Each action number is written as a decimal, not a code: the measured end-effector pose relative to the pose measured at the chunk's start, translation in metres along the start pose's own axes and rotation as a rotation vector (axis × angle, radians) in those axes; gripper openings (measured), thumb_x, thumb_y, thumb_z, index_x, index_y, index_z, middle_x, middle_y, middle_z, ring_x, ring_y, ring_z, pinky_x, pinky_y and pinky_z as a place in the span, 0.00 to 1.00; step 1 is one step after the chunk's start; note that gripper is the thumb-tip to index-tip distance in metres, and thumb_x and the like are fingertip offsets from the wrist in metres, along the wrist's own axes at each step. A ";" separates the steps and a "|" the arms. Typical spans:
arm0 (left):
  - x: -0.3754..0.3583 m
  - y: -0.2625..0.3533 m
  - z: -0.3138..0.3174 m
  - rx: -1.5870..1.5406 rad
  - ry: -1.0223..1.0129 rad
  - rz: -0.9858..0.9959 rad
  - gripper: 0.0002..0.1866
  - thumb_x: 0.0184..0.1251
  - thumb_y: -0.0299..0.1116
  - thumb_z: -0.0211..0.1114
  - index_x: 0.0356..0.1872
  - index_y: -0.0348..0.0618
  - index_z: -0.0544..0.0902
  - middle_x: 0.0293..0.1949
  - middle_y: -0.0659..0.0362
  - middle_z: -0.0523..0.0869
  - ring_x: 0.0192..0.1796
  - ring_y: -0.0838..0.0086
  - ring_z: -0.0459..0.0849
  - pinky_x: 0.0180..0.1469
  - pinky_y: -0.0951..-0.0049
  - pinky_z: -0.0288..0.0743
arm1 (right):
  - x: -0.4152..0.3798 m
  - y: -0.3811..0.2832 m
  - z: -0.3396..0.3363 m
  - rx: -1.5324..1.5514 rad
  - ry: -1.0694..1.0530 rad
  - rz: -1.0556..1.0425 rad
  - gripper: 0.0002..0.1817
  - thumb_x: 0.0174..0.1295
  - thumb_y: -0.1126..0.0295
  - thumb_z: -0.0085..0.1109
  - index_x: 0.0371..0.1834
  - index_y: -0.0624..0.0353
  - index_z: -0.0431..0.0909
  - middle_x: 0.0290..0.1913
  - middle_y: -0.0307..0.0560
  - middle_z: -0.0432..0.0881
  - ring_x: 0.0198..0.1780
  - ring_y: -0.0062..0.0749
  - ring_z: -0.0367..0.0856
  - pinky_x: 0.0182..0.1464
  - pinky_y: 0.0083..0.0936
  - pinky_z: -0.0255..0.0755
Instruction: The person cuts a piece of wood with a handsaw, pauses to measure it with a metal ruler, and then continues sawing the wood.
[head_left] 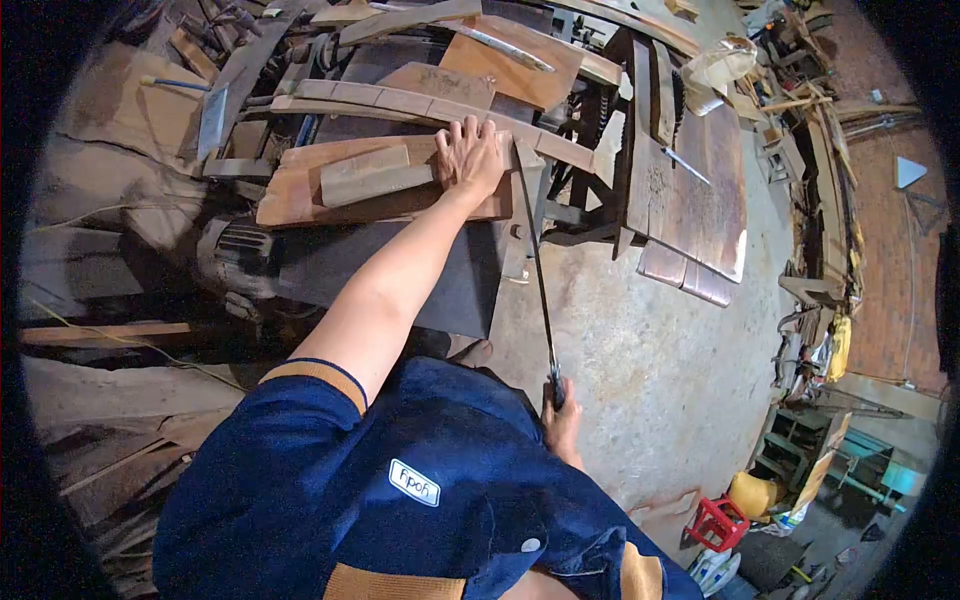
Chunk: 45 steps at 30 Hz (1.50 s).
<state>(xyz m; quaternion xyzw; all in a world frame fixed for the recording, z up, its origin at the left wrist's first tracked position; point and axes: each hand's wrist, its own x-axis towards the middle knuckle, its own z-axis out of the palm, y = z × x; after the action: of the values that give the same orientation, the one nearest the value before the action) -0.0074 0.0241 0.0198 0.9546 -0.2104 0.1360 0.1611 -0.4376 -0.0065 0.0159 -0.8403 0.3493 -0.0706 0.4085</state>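
Note:
My right hand (pixel 562 418) is wrapped around the dark handle of a handsaw (pixel 541 275), low at my right side. Its long blade, seen nearly edge-on, runs up to the right end of a reddish-brown wooden board (pixel 295 180), where the tip overlaps the wood. Flat on that same end lies my left hand (pixel 468 158), fingers spread, just left of the blade. A greyish wooden block (pixel 372 182) rests on the board beside my left hand. Beneath the board is a dark bench surface (pixel 400 275).
A long curved wooden strip (pixel 380 108) and other planks lie behind the board. To the left sits an electric motor (pixel 238 255). Across the concrete floor (pixel 620 330), a wooden table (pixel 705 190) stands at right; a red crate (pixel 717 523) is at lower right.

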 end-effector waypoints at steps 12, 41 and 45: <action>0.000 0.001 -0.001 -0.013 -0.002 0.001 0.14 0.76 0.44 0.53 0.49 0.47 0.79 0.52 0.53 0.79 0.57 0.57 0.75 0.58 0.51 0.62 | 0.097 -0.071 0.009 -0.011 -0.061 -0.110 0.14 0.72 0.64 0.57 0.45 0.66 0.73 0.35 0.75 0.79 0.43 0.74 0.78 0.37 0.54 0.71; 0.000 -0.003 0.013 -0.034 0.104 0.041 0.12 0.74 0.43 0.55 0.45 0.47 0.78 0.48 0.54 0.79 0.54 0.57 0.75 0.54 0.51 0.63 | 0.148 -0.111 0.026 0.057 -0.055 -0.126 0.15 0.73 0.64 0.56 0.49 0.68 0.76 0.36 0.75 0.80 0.45 0.73 0.78 0.40 0.53 0.72; 0.001 0.001 0.001 -0.026 0.021 -0.023 0.14 0.74 0.43 0.55 0.48 0.46 0.80 0.52 0.54 0.80 0.57 0.58 0.76 0.58 0.51 0.62 | 0.071 -0.070 -0.006 -0.022 -0.003 -0.165 0.13 0.72 0.64 0.58 0.43 0.66 0.75 0.29 0.71 0.79 0.36 0.73 0.79 0.33 0.51 0.72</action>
<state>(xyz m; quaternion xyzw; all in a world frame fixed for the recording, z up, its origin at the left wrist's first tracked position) -0.0062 0.0227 0.0191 0.9534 -0.1993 0.1412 0.1772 -0.3501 -0.0262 0.0599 -0.8707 0.2790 -0.0991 0.3926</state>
